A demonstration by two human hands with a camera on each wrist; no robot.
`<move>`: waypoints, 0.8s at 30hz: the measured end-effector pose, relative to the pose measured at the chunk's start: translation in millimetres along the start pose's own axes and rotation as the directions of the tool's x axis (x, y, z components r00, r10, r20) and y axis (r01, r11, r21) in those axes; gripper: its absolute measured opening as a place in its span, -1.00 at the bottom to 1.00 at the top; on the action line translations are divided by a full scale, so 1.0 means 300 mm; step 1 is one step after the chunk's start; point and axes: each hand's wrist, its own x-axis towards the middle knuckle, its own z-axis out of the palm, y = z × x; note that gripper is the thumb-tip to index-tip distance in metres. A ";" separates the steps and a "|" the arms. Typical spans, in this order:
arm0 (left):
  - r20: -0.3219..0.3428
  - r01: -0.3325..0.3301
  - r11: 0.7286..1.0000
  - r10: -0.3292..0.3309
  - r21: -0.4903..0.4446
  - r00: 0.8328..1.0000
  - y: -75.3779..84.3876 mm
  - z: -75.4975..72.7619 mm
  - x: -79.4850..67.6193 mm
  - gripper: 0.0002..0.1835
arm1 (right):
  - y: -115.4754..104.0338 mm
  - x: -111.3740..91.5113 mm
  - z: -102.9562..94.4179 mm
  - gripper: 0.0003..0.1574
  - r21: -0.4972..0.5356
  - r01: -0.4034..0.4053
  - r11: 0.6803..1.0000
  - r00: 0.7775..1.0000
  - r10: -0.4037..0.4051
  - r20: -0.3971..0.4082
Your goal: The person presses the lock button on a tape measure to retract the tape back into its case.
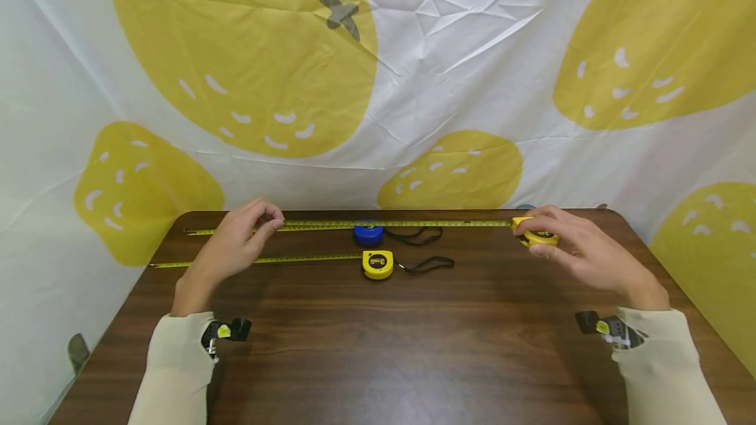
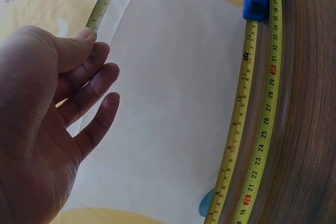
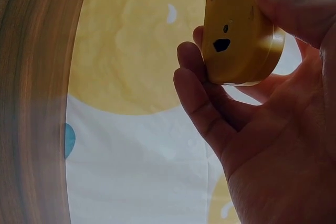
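My right hand (image 1: 581, 251) grips a yellow tape measure (image 3: 236, 35), its fingers and thumb round the case. From that case a yellow blade (image 1: 425, 223) runs left, pulled out straight above the far part of the table. Its free end (image 2: 96, 18) is pinched between thumb and forefinger of my left hand (image 1: 239, 238); the other left fingers are loosely bent. Below the stretched blade lie a blue tape measure (image 1: 369, 235) and, nearer me, a second yellow tape measure (image 1: 378, 265). Both have blades drawn out to the left, partly behind my left hand and wrist in the head view.
Black wrist cords (image 1: 426, 266) trail right from the two lying tape measures. The brown wooden table (image 1: 401, 353) stretches toward me. A white cloth (image 1: 331, 182) with large yellow fruit prints hangs along its back and sides. A camera (image 1: 236, 330) is strapped on each wrist.
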 end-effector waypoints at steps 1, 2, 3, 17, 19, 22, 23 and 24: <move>0.000 0.001 1.000 -0.001 0.001 1.000 0.001 -0.001 0.000 -0.97 | 0.000 0.000 0.000 -0.43 -0.001 0.002 1.000 1.000 -0.002 -0.001; 0.000 0.001 1.000 -0.001 0.002 1.000 0.002 -0.001 0.000 -0.97 | 0.000 0.001 0.000 -0.43 -0.001 0.002 1.000 1.000 -0.002 -0.003; 0.001 0.002 1.000 -0.002 0.003 1.000 0.003 -0.002 0.000 -0.96 | 0.000 0.001 0.001 -0.43 -0.002 0.003 1.000 1.000 -0.003 -0.004; -0.017 -0.007 1.000 0.007 0.012 1.000 -0.001 -0.004 -0.001 -0.93 | 0.000 0.003 -0.002 -0.40 0.005 0.020 1.000 1.000 -0.020 -0.005; -0.017 -0.006 1.000 0.006 0.010 1.000 -0.001 -0.006 -0.001 -0.93 | 0.001 0.002 -0.003 -0.41 -0.001 0.019 1.000 1.000 -0.019 -0.005; -0.020 -0.007 1.000 0.007 0.010 1.000 -0.002 -0.007 -0.001 -0.94 | -0.001 0.001 -0.006 -0.43 -0.004 0.010 1.000 1.000 -0.010 -0.003; -0.022 -0.009 1.000 0.009 0.010 1.000 -0.002 -0.008 -0.001 -0.93 | -0.003 0.001 -0.008 -0.44 -0.004 0.005 1.000 1.000 -0.005 -0.002; -0.024 -0.012 1.000 0.012 0.010 1.000 -0.003 -0.008 -0.001 -0.93 | -0.004 0.001 -0.009 -0.44 -0.004 0.000 1.000 1.000 0.000 -0.001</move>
